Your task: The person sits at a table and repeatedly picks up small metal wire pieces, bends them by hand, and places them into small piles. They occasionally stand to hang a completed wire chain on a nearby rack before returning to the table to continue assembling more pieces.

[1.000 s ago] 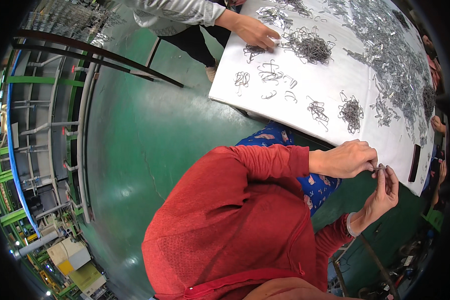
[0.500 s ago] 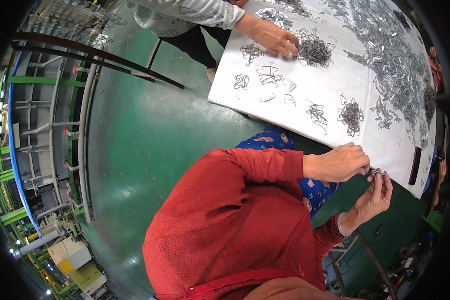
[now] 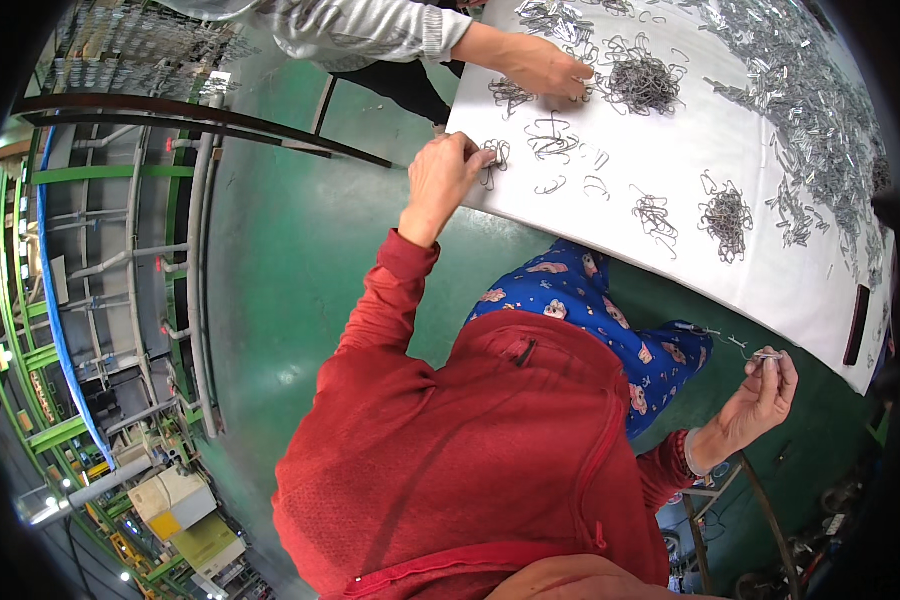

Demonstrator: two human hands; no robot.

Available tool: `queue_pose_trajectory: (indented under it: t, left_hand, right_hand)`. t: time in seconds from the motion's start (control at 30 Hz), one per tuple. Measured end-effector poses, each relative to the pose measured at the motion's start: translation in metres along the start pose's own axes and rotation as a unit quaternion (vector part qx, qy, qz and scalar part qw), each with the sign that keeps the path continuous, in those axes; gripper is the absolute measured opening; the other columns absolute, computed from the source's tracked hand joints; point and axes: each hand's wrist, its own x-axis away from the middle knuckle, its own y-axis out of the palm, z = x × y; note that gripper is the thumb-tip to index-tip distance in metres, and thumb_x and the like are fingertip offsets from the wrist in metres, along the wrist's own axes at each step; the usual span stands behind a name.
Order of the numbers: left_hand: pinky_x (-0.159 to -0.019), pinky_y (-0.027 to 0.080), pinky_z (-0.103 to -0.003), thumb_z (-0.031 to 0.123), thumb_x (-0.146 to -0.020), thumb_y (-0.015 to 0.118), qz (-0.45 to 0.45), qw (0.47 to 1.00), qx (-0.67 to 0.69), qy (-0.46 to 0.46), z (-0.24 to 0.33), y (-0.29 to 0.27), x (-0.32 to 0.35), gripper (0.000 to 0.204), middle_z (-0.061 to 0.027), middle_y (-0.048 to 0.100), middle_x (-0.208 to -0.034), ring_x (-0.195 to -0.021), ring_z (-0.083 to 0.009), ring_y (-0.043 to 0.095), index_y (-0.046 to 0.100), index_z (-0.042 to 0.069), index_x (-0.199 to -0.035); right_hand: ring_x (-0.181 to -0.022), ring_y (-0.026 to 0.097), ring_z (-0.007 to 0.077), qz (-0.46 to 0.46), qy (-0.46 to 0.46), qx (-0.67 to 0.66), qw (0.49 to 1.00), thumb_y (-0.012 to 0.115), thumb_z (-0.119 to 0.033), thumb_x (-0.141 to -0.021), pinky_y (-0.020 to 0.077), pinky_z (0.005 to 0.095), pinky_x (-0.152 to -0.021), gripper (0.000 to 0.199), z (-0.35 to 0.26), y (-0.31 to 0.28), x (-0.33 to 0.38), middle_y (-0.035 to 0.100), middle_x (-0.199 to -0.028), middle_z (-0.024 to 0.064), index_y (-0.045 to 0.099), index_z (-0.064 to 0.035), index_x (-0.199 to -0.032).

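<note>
Bright light falls on the white tabletop (image 3: 790,290); pale glare streaks the green floor (image 3: 310,250). Fisheye distortion bends edges near the black rim.

Can't resolve the metal piece (image 3: 767,357) in the right hand (image 3: 757,402), too small for me; co-worker (image 3: 355,32) cropped at top.

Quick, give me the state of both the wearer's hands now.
Left hand: fingertips at the small pile of wire hooks; whether gripping one cannot be told.
Right hand: closed, pinching a small metal piece.
</note>
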Motion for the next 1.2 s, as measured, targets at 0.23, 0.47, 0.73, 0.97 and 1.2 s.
queue_pose_trajectory:
  t: [0.23,0.47,0.73,0.97,1.2]
  left_hand:
    - [-0.069,0.050,-0.042,0.023,-0.079,0.068,0.004,0.999,-0.043,-0.017,-0.010,0.019,-0.008,0.021,-0.0187,0.067,-0.079,-0.074,-0.0359,0.065,0.072,0.003,-0.087]
    - [-0.071,0.050,-0.039,0.021,-0.083,0.064,0.007,1.000,0.014,-0.008,-0.021,-0.002,-0.011,0.023,-0.0201,0.067,-0.083,-0.076,-0.0340,0.066,0.068,0.000,-0.090]
    - [-0.062,0.051,-0.029,0.014,-0.086,0.064,-0.036,0.986,0.148,-0.066,-0.028,-0.015,-0.010,0.020,-0.0108,0.070,-0.080,-0.070,-0.0145,0.064,0.068,-0.002,-0.096]
    - [-0.066,0.050,-0.030,0.015,-0.082,0.069,-0.040,0.991,0.121,-0.034,-0.031,-0.002,-0.008,0.018,-0.0094,0.070,-0.077,-0.070,-0.0155,0.065,0.072,0.001,-0.093]
    - [-0.072,0.050,-0.036,0.014,-0.076,0.069,0.004,0.973,-0.041,0.227,-0.039,0.000,-0.029,0.012,-0.0039,0.065,-0.082,-0.083,-0.0237,0.059,0.074,0.011,-0.086]
  right_hand:
    - [-0.077,0.062,0.0198,0.024,-0.022,0.035,0.999,0.058,0.010,-0.085,0.0484,0.0269,-0.062,0.018,-0.010,-0.011,0.001,0.066,-0.091,0.0175,0.062,0.0068,-0.103]
    - [-0.078,0.061,0.0197,0.040,-0.035,0.047,0.997,0.058,0.009,-0.085,0.0479,0.0271,-0.064,0.019,-0.016,-0.021,0.006,0.066,-0.093,0.0180,0.061,0.0077,-0.103]
    - [-0.079,0.060,0.0192,0.050,-0.041,0.060,0.996,0.059,0.009,-0.085,0.0471,0.0273,-0.064,0.019,-0.022,-0.024,0.007,0.065,-0.092,0.0177,0.061,0.0083,-0.104]
    - [-0.079,0.060,0.0197,0.046,-0.049,0.071,0.995,0.060,0.009,-0.085,0.0479,0.0274,-0.064,0.019,-0.023,-0.023,0.008,0.065,-0.093,0.0186,0.061,0.0086,-0.104]
    - [-0.079,0.061,0.0199,0.053,-0.051,0.080,0.994,0.060,0.008,-0.085,0.0484,0.0273,-0.064,0.020,-0.026,-0.018,0.005,0.066,-0.093,0.0186,0.061,0.0087,-0.105]
